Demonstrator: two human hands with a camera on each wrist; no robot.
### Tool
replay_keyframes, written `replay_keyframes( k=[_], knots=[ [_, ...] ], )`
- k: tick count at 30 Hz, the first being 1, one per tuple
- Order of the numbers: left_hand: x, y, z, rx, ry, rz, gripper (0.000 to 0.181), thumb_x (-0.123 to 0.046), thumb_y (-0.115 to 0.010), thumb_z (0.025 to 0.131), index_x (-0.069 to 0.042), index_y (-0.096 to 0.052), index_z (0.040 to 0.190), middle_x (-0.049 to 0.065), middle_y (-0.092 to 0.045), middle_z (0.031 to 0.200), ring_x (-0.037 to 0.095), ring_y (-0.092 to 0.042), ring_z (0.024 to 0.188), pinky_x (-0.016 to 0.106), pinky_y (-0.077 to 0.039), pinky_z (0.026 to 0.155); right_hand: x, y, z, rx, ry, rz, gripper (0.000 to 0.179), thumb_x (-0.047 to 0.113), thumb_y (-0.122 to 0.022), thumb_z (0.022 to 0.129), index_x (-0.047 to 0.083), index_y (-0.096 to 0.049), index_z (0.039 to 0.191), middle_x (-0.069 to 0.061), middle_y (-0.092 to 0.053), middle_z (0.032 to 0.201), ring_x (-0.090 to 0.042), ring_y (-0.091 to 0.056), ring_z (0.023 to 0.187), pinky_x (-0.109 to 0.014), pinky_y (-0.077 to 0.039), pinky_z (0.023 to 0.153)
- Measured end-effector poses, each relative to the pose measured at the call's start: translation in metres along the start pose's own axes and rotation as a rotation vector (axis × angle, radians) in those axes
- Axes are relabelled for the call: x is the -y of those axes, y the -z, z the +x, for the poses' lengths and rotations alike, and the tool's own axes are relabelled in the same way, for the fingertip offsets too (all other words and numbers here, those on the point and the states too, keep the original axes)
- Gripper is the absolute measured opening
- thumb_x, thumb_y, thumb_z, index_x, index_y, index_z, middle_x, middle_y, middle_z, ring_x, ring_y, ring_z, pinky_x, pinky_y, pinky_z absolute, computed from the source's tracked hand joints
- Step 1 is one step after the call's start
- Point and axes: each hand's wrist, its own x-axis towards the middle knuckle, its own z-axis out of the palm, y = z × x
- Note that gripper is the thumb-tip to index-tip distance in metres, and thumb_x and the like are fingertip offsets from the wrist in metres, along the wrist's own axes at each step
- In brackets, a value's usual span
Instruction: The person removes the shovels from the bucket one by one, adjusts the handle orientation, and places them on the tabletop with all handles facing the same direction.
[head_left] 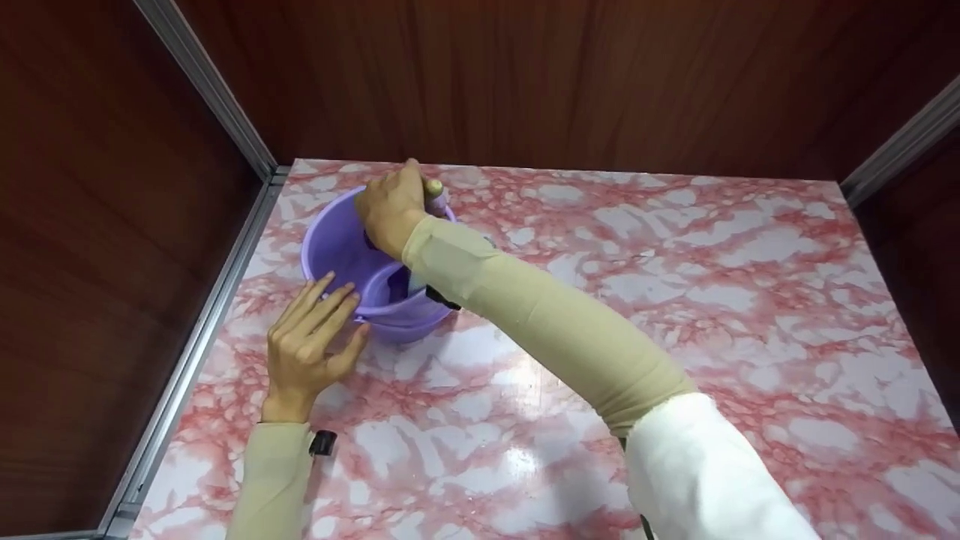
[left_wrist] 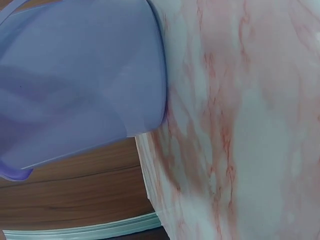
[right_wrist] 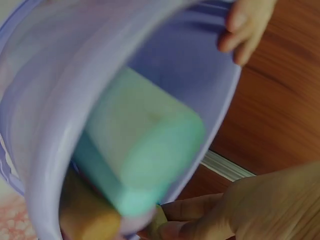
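A purple bucket (head_left: 322, 232) stands on the marbled tabletop. My left hand (head_left: 307, 349) rests on its near left rim, fingers nearly straight with their tips over the edge. At the far rim, my right hand (head_left: 391, 211) reaches over the mouth. In the right wrist view, its thumb and finger pinch a small yellowish-green thing (right_wrist: 157, 222), largely hidden by the fingers. Inside the bucket are a blurred pale-green and teal container (right_wrist: 145, 140), a brown cylinder with an orange end (right_wrist: 92, 217) and a pinkish-purple thing (right_wrist: 136, 223).
The red-and-white tabletop (head_left: 675, 300) extends to the right of the bucket. Dark wood panels (head_left: 525, 82) rise behind it and on both sides, with a metal strip (head_left: 195, 322) along the left edge. Small black devices (head_left: 322, 442) sit on both wrists.
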Motion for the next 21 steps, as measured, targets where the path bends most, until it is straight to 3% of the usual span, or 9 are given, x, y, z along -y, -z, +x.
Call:
replay_keyframes(
  k=[10, 15, 21],
  knots=[
    [0.002, 0.0, -0.002, 0.0, 0.016, -0.005, 0.039, -0.04, -0.074, 0.098, -0.004, -0.084, 0.109, 0.016, -0.081, 0.115, 0.045, -0.074, 0.115, 0.054, -0.058, 0.111, -0.03, 0.02, -0.022, -0.038, 0.056, 0.023, 0.033, 0.018, -0.05, 0.111, 0.023, -0.069, 0.137, 0.0, -0.071, 0.135, -0.026, -0.07, 0.116, -0.041, -0.052, 0.103],
    [0.002, 0.0, -0.002, -0.005, 0.037, -0.001, 0.04, -0.042, -0.073, 0.099, -0.004, -0.084, 0.108, 0.016, -0.081, 0.114, 0.044, -0.074, 0.116, 0.054, -0.058, 0.112, -0.053, 0.026, -0.033, -0.075, 0.095, 0.109, 0.034, 0.015, -0.052, 0.109, 0.019, -0.066, 0.14, -0.005, -0.069, 0.137, -0.031, -0.07, 0.121, -0.048, -0.059, 0.101],
    [0.001, -0.002, -0.003, -0.009, 0.043, 0.003, 0.041, -0.043, -0.073, 0.099, -0.005, -0.084, 0.107, 0.016, -0.081, 0.114, 0.043, -0.075, 0.116, 0.052, -0.057, 0.113, -0.088, 0.032, -0.045, 0.006, 0.143, 0.265, 0.041, 0.012, -0.067, 0.1, 0.013, -0.06, 0.141, -0.011, -0.062, 0.144, -0.036, -0.065, 0.127, -0.054, -0.056, 0.11]
  ],
)
